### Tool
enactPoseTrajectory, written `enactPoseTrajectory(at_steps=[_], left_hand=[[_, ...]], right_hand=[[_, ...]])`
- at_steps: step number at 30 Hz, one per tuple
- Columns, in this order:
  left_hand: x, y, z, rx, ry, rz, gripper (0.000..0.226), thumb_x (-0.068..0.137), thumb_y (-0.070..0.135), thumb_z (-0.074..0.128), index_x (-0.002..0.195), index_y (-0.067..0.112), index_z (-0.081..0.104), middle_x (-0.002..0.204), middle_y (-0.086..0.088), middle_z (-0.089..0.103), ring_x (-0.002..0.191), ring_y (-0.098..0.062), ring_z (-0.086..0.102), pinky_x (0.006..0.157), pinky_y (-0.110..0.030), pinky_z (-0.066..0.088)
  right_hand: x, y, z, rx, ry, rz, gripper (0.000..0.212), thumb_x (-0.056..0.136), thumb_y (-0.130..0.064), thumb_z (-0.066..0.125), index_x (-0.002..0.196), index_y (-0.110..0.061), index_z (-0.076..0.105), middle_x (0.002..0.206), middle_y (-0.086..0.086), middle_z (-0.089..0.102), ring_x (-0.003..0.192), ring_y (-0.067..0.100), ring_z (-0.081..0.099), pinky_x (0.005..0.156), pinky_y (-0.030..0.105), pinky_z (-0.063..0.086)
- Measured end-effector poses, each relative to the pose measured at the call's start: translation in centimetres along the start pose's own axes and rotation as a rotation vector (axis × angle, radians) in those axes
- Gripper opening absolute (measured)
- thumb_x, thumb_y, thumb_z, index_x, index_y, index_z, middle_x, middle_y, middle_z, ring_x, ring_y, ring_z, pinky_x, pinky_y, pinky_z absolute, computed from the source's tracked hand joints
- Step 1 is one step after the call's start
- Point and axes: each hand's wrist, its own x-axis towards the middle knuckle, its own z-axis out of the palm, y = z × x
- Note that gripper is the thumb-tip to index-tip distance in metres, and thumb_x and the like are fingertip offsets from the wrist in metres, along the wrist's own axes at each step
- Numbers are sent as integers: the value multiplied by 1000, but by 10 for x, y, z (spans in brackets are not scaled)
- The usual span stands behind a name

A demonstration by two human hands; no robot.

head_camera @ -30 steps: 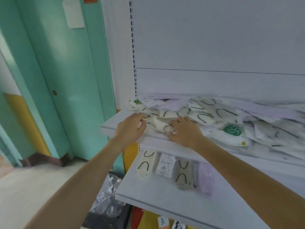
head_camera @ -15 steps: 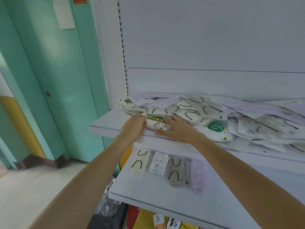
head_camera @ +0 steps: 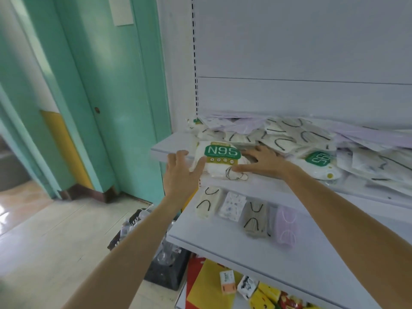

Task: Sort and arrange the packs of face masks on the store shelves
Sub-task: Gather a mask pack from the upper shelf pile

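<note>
A white plastic pack of N95 face masks with a green label (head_camera: 219,159) lies flat at the front left corner of the upper white metal shelf (head_camera: 169,143), its lower edge reaching the shelf's front lip. The pack sits between the two hands. The left hand (head_camera: 181,172) is just left of and below the pack, fingers spread and nearly straight, with the thumb against the pack's lower left edge; it grips nothing. The right hand (head_camera: 260,162) lies flat on the pack's right side, fingers splayed and thumb stretched along its lower edge, pressing rather than clasping.

Two green-labelled N95 packs show plainly: this one and a second N95 pack (head_camera: 318,158) to its right, past the right hand. A green scrap behind the pack, by the back panel, may be a third, though it is too small to tell. Behind and right of the pack spreads a loose heap of cream, white and lilac mask packs (head_camera: 289,134), too jumbled to count.

Below the pack, on the lower white shelf (head_camera: 223,241), four packs stand in a row: a cream pack with black loops (head_camera: 206,205), a white printed pack (head_camera: 233,206), a grey-beige pack with black loops (head_camera: 255,219) and a lilac pack (head_camera: 286,226).
</note>
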Motion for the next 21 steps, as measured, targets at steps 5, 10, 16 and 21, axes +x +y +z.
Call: enactPoseTrajectory(at_steps=[5,10,16,21], left_hand=[[7,13,12,-682,-341,-573,33,85,32,68,98,8,49,99,-7,57,72,-13,54,65,-27,45],[13,-1,1,-783,-432,-476,35,80,0,68,111,2,52,103,-8,66,84,-19,65,62,-24,56],[42,-27,-36,-840,-41,-348,37,85,0,58,115,14,42,107,-3,58,83,-11,57,64,-23,46],[89,-55,-48,-944,96,-244,87,87,-6,54,150,27,4,139,1,44,112,-20,56,82,-35,54]], right_hand=[[-4,5,3,14,46,-55,88,63,-86,46,141,-47,30,157,3,12,145,23,7,115,51,8],[-5,3,-1,455,296,5,49,85,-55,56,122,-24,57,123,0,59,114,20,52,91,30,39],[9,-24,-7,392,624,33,12,89,-22,54,88,-13,61,84,3,60,79,20,53,64,26,34],[51,-69,-2,290,532,-90,27,90,-21,55,115,-12,59,115,5,59,99,19,56,79,26,40]])
